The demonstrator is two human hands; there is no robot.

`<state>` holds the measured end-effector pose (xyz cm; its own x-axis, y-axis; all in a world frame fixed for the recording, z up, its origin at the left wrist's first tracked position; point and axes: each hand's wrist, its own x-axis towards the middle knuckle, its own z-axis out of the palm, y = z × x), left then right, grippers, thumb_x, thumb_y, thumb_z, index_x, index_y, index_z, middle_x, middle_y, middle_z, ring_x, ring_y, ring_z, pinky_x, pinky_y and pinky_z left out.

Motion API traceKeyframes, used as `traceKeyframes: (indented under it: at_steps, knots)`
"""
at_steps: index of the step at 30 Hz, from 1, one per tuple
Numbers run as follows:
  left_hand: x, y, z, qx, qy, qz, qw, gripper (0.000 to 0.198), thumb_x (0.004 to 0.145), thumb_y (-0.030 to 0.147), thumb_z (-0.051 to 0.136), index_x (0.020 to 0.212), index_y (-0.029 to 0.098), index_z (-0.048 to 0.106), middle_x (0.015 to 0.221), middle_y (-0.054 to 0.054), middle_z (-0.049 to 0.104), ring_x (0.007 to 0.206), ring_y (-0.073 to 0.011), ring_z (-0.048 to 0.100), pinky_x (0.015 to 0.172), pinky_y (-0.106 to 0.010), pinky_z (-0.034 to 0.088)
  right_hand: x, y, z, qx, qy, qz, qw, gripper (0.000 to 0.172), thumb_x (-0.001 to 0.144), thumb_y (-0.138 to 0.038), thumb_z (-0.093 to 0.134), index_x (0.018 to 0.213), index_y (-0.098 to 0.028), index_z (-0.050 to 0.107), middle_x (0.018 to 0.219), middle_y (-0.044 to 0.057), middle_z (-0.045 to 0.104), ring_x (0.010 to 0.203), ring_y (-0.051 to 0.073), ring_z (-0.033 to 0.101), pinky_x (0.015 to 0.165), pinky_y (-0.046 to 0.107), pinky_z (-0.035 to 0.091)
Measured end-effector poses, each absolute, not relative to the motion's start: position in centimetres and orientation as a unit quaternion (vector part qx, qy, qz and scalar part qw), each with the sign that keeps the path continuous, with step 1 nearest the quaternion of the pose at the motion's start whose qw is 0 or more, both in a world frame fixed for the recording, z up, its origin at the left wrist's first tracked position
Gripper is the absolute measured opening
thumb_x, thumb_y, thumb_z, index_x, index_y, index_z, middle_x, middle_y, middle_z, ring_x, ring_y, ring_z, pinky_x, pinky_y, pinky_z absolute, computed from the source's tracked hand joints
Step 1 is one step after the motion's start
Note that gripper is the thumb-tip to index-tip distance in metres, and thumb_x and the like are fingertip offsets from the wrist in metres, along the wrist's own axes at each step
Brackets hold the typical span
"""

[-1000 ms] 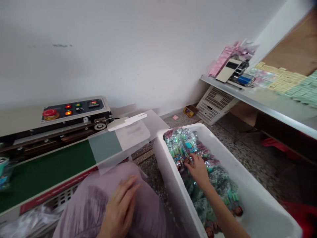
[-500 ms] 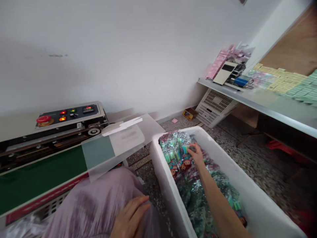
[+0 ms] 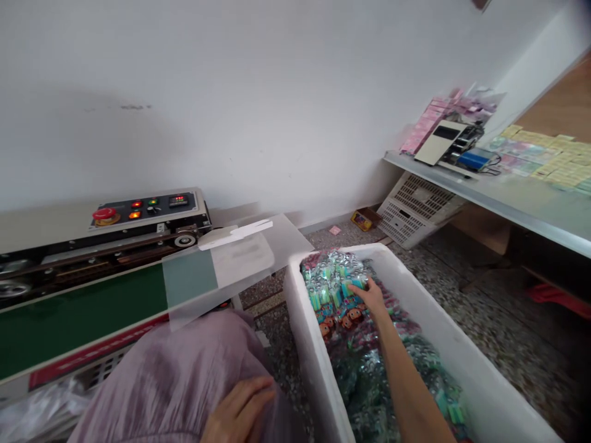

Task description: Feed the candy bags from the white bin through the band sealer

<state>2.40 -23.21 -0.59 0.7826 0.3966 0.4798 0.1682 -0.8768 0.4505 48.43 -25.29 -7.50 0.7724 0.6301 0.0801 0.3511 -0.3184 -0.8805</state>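
Note:
My right hand (image 3: 369, 294) reaches into a white plastic bin (image 3: 443, 344) on the floor. Its fingers are curled on a shiny packet (image 3: 344, 288) in the heap of small green and blue packets at the bin's far end. My left hand (image 3: 240, 413) lies flat, fingers apart, on my lilac-clad knee (image 3: 175, 381) at the bottom of the view. It holds nothing.
A band sealing machine with a green belt (image 3: 78, 317), a control panel (image 3: 145, 206) and a clear chute (image 3: 231, 258) stands at left. A steel shelf (image 3: 489, 184) at right carries a small device and stacks of packs. White crates (image 3: 415, 206) lean on the speckled floor.
My right hand has slid from the middle of the bin to its far end and closed on a packet. My left hand has drawn back down my knee.

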Motion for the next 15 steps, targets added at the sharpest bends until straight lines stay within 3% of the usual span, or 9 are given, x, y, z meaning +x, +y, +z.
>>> traceKeyframes:
  at_steps: [3, 7, 12, 15]
  knots:
    - [3.2, -23.4, -1.2, 0.913, 0.148, 0.330, 0.191, 0.037, 0.090, 0.007, 0.043, 0.119, 0.022, 0.061, 0.110, -0.007, 0.075, 0.099, -0.0132, 0.074, 0.088, -0.015, 0.056, 47.9, -25.6, -7.9, -0.813, -0.298, 0.099, 0.491, 0.070, 0.057, -0.064, 0.074, 0.110, -0.018, 0.068, 0.105, 0.008, 0.067, 0.101, 0.031, 0.062, 0.093, 0.046, 0.050]
    - [3.5, -23.7, -2.5, 0.913, 0.161, 0.327, 0.183, 0.038, 0.088, 0.007, 0.043, 0.118, 0.023, 0.062, 0.111, -0.007, 0.075, 0.099, -0.0137, 0.073, 0.087, -0.016, 0.057, 46.2, -25.8, -8.6, -0.828, -0.288, 0.024, 0.482, 0.081, 0.060, -0.063, 0.071, 0.126, -0.017, 0.061, 0.134, 0.015, 0.050, 0.131, 0.036, 0.042, 0.113, 0.049, 0.033]
    - [3.4, -24.1, -2.8, 0.914, 0.172, 0.328, 0.165, 0.038, 0.087, 0.008, 0.046, 0.117, 0.023, 0.063, 0.112, -0.005, 0.075, 0.100, -0.0144, 0.073, 0.088, -0.018, 0.058, 45.1, -25.7, -8.9, -0.834, -0.300, 0.018, 0.462, 0.069, 0.064, -0.059, 0.070, 0.117, -0.015, 0.061, 0.123, 0.017, 0.056, 0.119, 0.035, 0.051, 0.107, 0.050, 0.039]
    - [3.5, -24.1, -1.7, 0.918, 0.176, 0.313, 0.167, 0.039, 0.085, 0.008, 0.048, 0.117, 0.025, 0.063, 0.111, -0.004, 0.076, 0.098, -0.0147, 0.074, 0.086, -0.018, 0.058, 46.0, -25.1, -8.6, -0.833, -0.312, 0.039, 0.455, 0.075, 0.058, -0.058, 0.073, 0.119, -0.016, 0.059, 0.118, 0.015, 0.062, 0.113, 0.034, 0.055, 0.101, 0.048, 0.044]
